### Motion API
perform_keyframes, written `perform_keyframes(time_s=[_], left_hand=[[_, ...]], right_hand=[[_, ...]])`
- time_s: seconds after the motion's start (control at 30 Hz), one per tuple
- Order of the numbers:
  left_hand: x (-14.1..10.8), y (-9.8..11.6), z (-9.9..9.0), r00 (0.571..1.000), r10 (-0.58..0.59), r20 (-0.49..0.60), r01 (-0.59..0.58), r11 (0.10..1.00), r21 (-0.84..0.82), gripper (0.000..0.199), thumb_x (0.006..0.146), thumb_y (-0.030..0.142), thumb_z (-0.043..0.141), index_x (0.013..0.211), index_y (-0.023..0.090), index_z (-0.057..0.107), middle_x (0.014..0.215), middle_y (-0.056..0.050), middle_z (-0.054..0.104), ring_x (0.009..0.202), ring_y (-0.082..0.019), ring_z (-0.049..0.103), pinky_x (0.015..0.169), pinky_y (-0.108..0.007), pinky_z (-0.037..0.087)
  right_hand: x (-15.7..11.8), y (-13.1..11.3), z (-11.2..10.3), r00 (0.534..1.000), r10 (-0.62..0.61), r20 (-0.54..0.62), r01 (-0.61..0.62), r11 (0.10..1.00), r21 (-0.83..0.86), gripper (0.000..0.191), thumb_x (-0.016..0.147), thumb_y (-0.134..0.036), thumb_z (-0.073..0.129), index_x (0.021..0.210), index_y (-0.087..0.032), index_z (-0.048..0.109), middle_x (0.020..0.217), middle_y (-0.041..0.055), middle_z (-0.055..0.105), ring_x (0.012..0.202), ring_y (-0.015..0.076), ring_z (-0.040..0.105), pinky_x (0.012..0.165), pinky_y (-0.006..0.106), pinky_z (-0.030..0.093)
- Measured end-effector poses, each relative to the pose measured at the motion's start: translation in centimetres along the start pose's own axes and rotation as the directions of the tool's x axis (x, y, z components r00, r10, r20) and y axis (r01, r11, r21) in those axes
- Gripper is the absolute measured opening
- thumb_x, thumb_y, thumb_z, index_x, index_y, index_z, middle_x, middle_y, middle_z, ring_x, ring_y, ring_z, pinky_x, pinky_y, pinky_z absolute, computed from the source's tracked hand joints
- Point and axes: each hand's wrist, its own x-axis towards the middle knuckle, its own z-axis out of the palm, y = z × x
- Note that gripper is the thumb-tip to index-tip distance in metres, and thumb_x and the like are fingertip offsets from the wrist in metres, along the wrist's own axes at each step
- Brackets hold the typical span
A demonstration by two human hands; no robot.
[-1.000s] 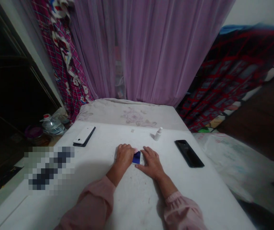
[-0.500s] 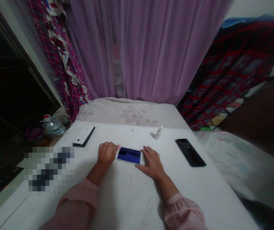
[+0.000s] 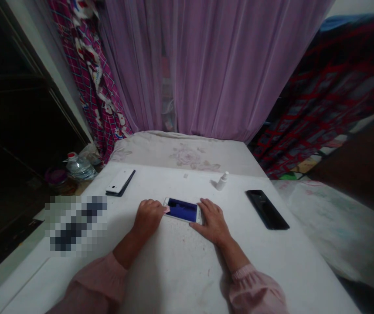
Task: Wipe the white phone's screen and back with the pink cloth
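No readable text or labels anywhere (some marks too small).

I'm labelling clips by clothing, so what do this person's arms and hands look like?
The left hand and right hand are bare, without gloves. Both arms wear loose, dusty-pink sleeves, ending above the wrists. The right cuff is gathered and ruffled. No rings, watch or bracelet can be made out.
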Motion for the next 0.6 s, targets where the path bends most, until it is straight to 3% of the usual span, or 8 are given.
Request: perform_keyframes(time_s=[0.13,0.43,0.6], left_hand=[[-0.2,-0.4,-0.2,1.0,-0.017,0.017,0.017,1.0,-0.015,0.03,0.099,0.033,0.047,0.093,0.026,0.075,0.086,-0.006,0.07,0.083,-0.021,0.056,0.077,-0.036,0.032],[4.6,-0.2,0.0,0.992,-0.094,0.079,0.095,0.995,-0.015,0.033,0.098,0.038,0.046,0.091,0.025,0.076,0.089,-0.007,0.071,0.086,-0.022,0.059,0.076,-0.036,0.032],[3.0,0.1,0.1,0.994,-0.086,0.063,0.088,0.996,-0.023,0.034,0.099,0.036,0.044,0.091,0.025,0.075,0.088,-0.007,0.071,0.084,-0.021,0.057,0.076,-0.035,0.031]], right_hand=[[0.0,0.1,0.0,1.0,-0.004,0.013,0.004,1.0,0.006,0.074,0.078,-0.062,0.063,0.135,-0.016,0.051,0.146,0.0178,0.046,0.136,0.0344,0.038,0.109,0.053,0.03],[0.1,0.2,0.1,1.0,-0.002,0.013,0.002,1.0,0.005,0.075,0.076,-0.064,0.063,0.134,-0.017,0.052,0.146,0.0173,0.047,0.136,0.0342,0.038,0.109,0.052,0.029],[0.1,-0.1,-0.2,1.0,0.015,0.019,-0.015,1.0,0.012,0.073,0.077,-0.062,0.064,0.132,-0.017,0.052,0.145,0.0175,0.046,0.136,0.034,0.039,0.109,0.052,0.029]])
